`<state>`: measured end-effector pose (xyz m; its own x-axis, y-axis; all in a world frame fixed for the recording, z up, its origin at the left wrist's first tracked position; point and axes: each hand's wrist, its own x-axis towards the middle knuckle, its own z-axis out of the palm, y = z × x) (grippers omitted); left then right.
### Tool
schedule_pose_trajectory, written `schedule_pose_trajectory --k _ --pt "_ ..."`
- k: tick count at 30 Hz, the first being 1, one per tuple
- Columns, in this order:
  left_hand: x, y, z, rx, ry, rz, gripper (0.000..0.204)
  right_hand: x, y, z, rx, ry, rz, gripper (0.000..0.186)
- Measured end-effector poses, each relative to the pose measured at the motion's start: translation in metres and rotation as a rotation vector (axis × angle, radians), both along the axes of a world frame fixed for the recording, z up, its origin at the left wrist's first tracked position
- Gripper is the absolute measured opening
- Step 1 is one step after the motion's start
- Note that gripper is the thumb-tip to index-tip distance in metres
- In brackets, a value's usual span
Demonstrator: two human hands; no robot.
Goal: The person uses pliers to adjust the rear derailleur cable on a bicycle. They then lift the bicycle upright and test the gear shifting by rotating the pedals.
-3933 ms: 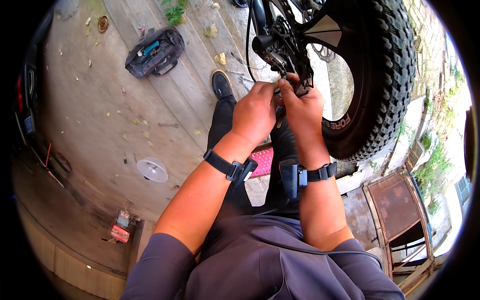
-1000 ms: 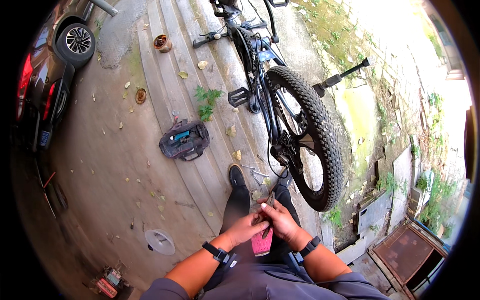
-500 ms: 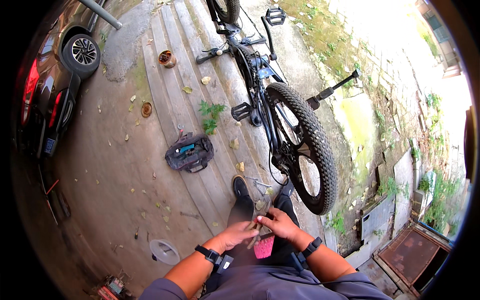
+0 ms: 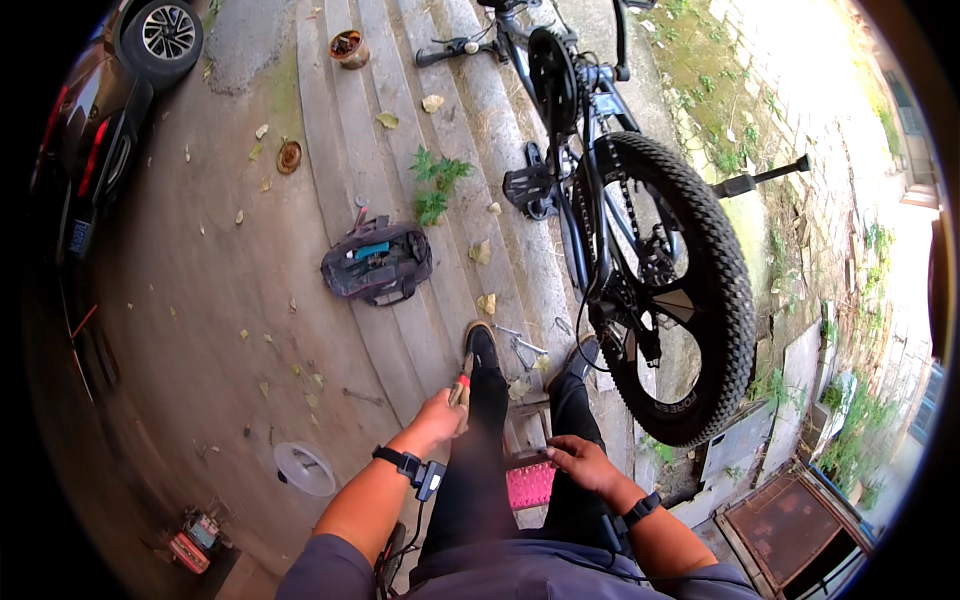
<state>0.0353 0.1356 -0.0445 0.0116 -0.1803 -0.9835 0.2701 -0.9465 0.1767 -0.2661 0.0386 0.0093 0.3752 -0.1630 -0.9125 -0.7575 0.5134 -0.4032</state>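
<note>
Tan and red, a hand tool [image 4: 459, 391] sits in the left hand [image 4: 438, 418], fingers closed round it, red part forward, beside the left leg and near the left shoe [image 4: 482, 346]. Right hand [image 4: 583, 464]: thumb and forefinger drawn near each other by the right thigh; cannot tell whether they pinch anything small. Black straps [image 4: 642, 508] on both wrists. Pink seat [image 4: 530, 488] between the legs, close to the right fingertips. Several metal tools [image 4: 528, 346] lie on the steps between the two shoes. Bicycle [image 4: 635, 295] at front right, well apart from the hands; its knobby black tyre [image 4: 737, 320] faces this side. Front left, on the steps: dark open bag [image 4: 345, 286], something blue inside. Green plant [image 4: 437, 185] just beyond it. Translucent plastic bowl [image 4: 305, 468] on the ground, left of the left forearm. Farthest out: rusty can [image 4: 350, 50] on the steps, dark car [image 4: 120, 130] at upper left.
</note>
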Motion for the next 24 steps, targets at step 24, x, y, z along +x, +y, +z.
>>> schedule_pose_trajectory --k 24 --pt "0.074 0.037 -0.255 0.087 -0.361 -0.181 0.035 0.02 0.0 -0.079 0.33 0.129 -0.254 0.045"
